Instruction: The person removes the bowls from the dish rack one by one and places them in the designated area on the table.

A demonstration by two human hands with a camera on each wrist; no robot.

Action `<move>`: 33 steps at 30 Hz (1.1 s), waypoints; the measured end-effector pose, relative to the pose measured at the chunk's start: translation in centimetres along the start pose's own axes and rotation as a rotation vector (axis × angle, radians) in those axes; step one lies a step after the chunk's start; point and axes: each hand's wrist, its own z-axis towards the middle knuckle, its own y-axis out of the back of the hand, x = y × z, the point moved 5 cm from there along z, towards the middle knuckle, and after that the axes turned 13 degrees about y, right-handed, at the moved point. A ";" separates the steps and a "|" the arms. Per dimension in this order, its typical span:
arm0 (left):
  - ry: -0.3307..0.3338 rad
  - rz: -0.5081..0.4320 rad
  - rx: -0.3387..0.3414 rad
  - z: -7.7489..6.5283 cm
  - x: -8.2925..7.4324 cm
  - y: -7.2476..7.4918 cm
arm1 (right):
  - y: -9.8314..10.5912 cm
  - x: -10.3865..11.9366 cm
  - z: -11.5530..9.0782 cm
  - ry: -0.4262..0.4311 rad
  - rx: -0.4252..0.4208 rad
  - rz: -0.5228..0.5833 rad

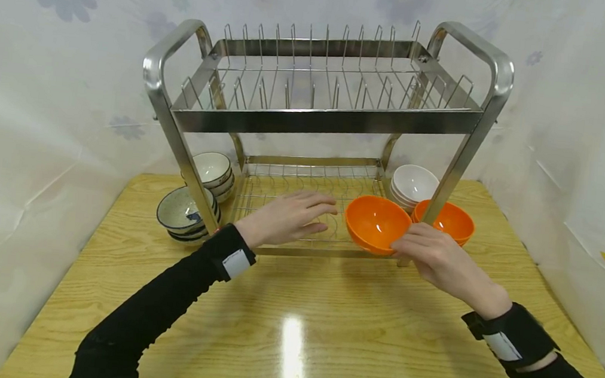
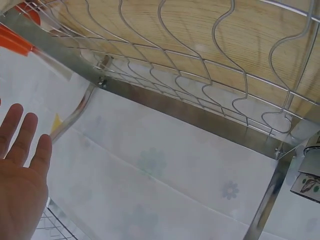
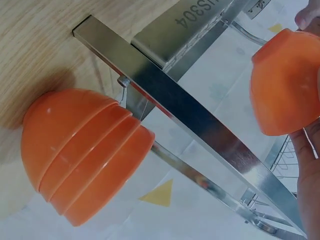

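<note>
My right hand (image 1: 439, 258) pinches the rim of an orange bowl (image 1: 375, 222), held at the front right of a two-tier metal dish rack (image 1: 330, 119). The right wrist view shows the same bowl at its right edge, with the fingers against it. My left hand (image 1: 291, 218) reaches over the lower tier, left of the bowl and apart from it, holding nothing. In the left wrist view its fingers (image 2: 20, 137) are extended. A stack of nested orange bowls (image 3: 82, 155) stands on the table beside the rack's right front post.
White bowls (image 1: 415, 184) are stacked behind the orange stack. Patterned bowls (image 1: 184, 211) stand at the rack's left, with more bowls (image 1: 212, 169) behind. The rack's right front post (image 1: 462, 158) rises beside the right hand. Wire dividers line the upper tier.
</note>
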 end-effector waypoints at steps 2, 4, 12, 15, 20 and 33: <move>-0.008 0.002 0.002 -0.1 0.0 -0.1 | 0.2 0.0 0.0 0.001 -0.014 -0.011; -0.010 0.000 0.008 -0.1 0.0 -0.2 | 0.5 0.1 0.0 0.003 -0.032 -0.024; 0.013 -0.009 0.040 -0.1 -0.1 -0.3 | 1.1 0.7 -0.3 0.074 -0.146 -0.120; 0.012 -0.012 0.045 -0.1 -0.1 -0.3 | 1.4 0.8 -0.4 0.077 -0.177 -0.134; 0.022 -0.005 0.064 -0.1 0.1 -0.4 | 1.9 1.2 -1.2 0.062 -0.196 -0.131; 0.042 -0.007 0.092 0.0 0.3 -0.4 | 4.0 2.1 -2.9 0.018 -0.148 0.152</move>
